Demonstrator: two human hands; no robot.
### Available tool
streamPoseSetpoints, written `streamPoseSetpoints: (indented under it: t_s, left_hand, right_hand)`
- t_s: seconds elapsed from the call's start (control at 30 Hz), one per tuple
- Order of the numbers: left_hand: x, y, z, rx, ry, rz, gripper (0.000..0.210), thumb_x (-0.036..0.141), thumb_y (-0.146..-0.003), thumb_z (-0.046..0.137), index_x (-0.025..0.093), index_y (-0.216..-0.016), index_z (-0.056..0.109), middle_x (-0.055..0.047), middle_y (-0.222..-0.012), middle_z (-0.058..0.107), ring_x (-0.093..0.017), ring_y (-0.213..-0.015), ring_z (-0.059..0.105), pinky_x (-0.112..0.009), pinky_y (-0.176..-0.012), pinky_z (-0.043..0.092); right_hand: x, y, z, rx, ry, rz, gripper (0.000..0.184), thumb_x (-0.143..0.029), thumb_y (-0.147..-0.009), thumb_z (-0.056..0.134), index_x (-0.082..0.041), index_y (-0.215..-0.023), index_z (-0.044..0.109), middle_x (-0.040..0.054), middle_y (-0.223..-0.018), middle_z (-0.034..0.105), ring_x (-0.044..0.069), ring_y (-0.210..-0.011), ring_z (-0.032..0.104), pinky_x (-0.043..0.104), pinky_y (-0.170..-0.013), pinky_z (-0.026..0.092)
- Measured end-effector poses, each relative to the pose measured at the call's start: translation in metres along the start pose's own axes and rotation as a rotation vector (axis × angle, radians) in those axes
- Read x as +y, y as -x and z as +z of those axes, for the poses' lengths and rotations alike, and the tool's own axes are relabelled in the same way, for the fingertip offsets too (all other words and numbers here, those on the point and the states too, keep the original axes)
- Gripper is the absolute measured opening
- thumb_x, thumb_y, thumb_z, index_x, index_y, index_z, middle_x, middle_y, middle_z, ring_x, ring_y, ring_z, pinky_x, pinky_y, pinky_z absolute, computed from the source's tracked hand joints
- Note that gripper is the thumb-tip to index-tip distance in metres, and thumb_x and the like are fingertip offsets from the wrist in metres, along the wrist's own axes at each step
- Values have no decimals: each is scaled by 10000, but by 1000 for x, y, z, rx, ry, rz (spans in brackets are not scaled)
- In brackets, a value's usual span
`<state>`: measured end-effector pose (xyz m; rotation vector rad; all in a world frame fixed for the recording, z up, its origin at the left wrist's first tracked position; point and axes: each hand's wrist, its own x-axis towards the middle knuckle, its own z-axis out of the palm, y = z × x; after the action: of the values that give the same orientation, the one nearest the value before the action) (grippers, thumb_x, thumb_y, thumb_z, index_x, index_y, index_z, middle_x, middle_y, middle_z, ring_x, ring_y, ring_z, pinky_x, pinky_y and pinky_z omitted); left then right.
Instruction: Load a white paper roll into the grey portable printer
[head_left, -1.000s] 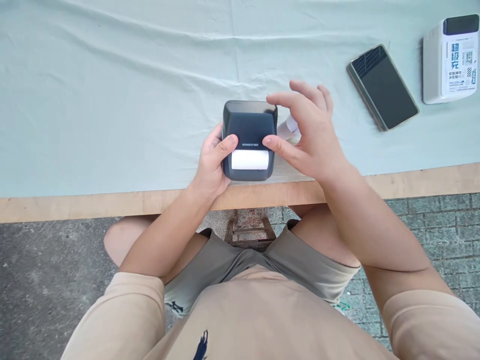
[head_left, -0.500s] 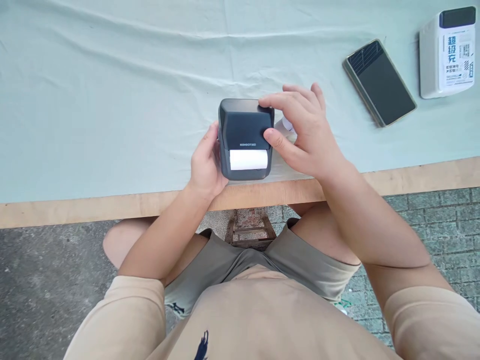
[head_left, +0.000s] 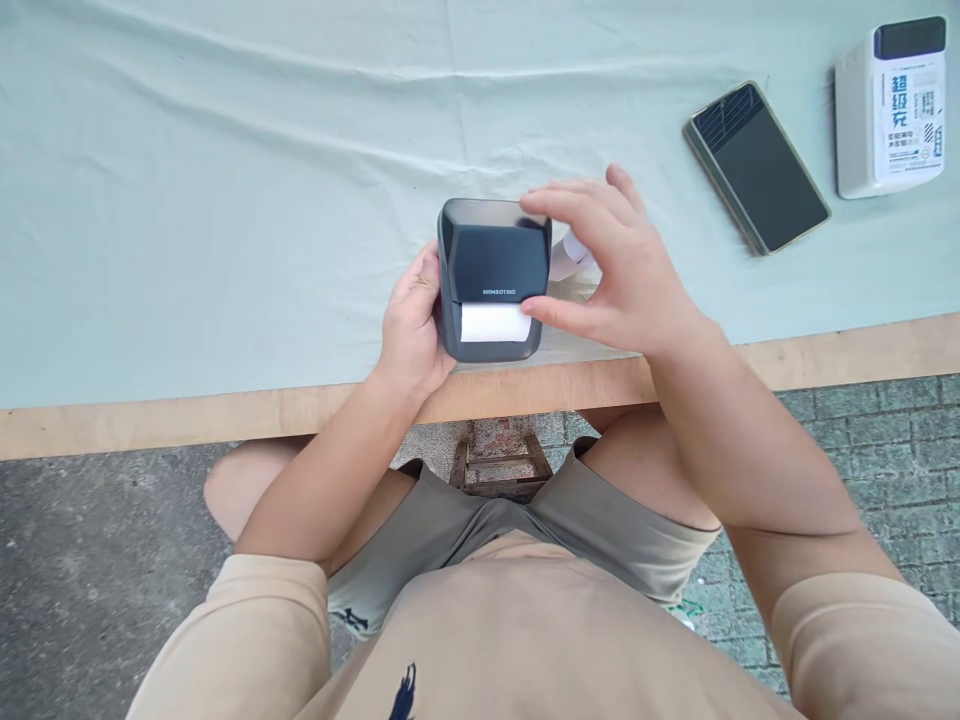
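Observation:
My left hand is closed around the left side of a dark label printer above the front of the table. White paper shows in the slot below the printer's lid, under a NIIMBOT mark. At the printer's right side, my right hand has its thumb and fingers apart. Its index fingertip touches the top right corner, and its thumb tip lies at the lid's lower right edge beside the paper. A white object, partly hidden by my right hand, is just right of the printer.
A phone with a dark screen lies on the pale cloth to the right. Beyond it stands a white box-shaped device with a printed label. The table's bare wooden edge runs in front of my body.
My right thumb has slid down the lid to its lower edge near the paper. The index finger stays at the top corner, and my left hand keeps its hold on the printer.

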<state>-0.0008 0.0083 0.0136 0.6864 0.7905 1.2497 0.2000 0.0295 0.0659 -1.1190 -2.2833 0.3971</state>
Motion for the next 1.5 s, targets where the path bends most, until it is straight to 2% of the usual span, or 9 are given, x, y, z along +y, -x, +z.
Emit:
streamPoseSetpoints:
  t_s: [0.1, 0.27, 0.53, 0.77, 0.97, 1.07, 1.17, 1.3, 1.5]
  left_hand:
    - [-1, 0, 0, 1, -17, 22, 241, 447, -941, 552, 265, -1010, 694, -14, -1018, 745, -263, -1201, 659, -410, -970, 599]
    - [-1, 1, 3, 21, -76, 22, 296, 512, -924, 566, 263, -1014, 699, -30, -987, 731, -255, -1199, 655, -373, -953, 596]
    - [1, 2, 6, 31, -90, 16, 343, 539, -948, 507, 265, -1074, 671, -42, -1178, 715, -266, -1391, 510, -394, -1072, 538]
    - [1, 2, 7, 31, -27, -12, 293, 496, -932, 567, 251, -1034, 693, -21, -1049, 742, -254, -1319, 583, -373, -1071, 545]
    - [0, 1, 5, -38, -12, -27, 275, 459, -947, 560, 244, -1063, 686, -32, -1113, 747, -246, -1362, 548, -345, -1116, 507]
    - [1, 2, 5, -5, -3, -2, 288, 479, -946, 557, 239, -1043, 685, -26, -1062, 752, -248, -1324, 583, -348, -1109, 512]
    - [4, 2, 7, 18, 10, -14, 291, 446, -980, 505, 228, -1025, 692, -15, -1047, 755, -228, -1297, 606, -334, -1087, 528]
    - [10, 2, 10, 36, 52, -63, 300, 376, -1012, 448, 211, -1012, 698, -7, -1005, 762, -213, -1249, 642, -335, -1047, 565]
    - [12, 1, 13, 48, 71, -72, 310, 354, -1021, 433, 196, -986, 697, -2, -968, 767, -189, -1192, 676, -321, -1053, 559]
  right_hand:
    - [-2, -6, -2, 207, -43, 31, 428, -652, -833, 604, -266, -1015, 569, 62, -970, 679, 248, -923, 655, 448, -859, 530]
    - [-15, -19, 3, 563, -243, 214, 374, -460, -937, 549, -250, -692, 360, -31, -630, 409, 122, -521, 494, 311, -503, 412]
    - [-24, -17, 11, 299, -37, 205, 70, -293, -867, 575, -240, -837, 540, 55, -1049, 669, 229, -1092, 641, 334, -748, 547]
    - [-26, -20, 9, -105, 361, 238, 84, -279, -818, 582, -292, -870, 647, -10, -856, 720, 201, -716, 621, 335, -502, 338]
    - [-30, -25, 4, -218, 387, 292, 280, -256, -725, 630, -298, -999, 668, 16, -740, 687, 224, -634, 592, 315, -488, 306]
    - [-38, -23, -11, -157, 147, 337, 361, -204, -683, 654, -283, -1034, 684, 12, -854, 723, 193, -651, 593, 314, -511, 335]
    - [-34, -16, -31, -7, -399, 426, 282, -183, -682, 677, -253, -955, 686, 11, -941, 718, 127, -615, 569, 282, -455, 320]
    - [-8, -9, -46, 212, -961, 676, 244, -233, -613, 695, -273, -851, 661, -38, -616, 536, 93, -433, 396, 279, -351, 150]
    - [21, -4, -35, 467, -819, 773, 267, -306, -661, 764, -293, -857, 582, -28, -839, 589, 120, -587, 588, 255, -396, 335]
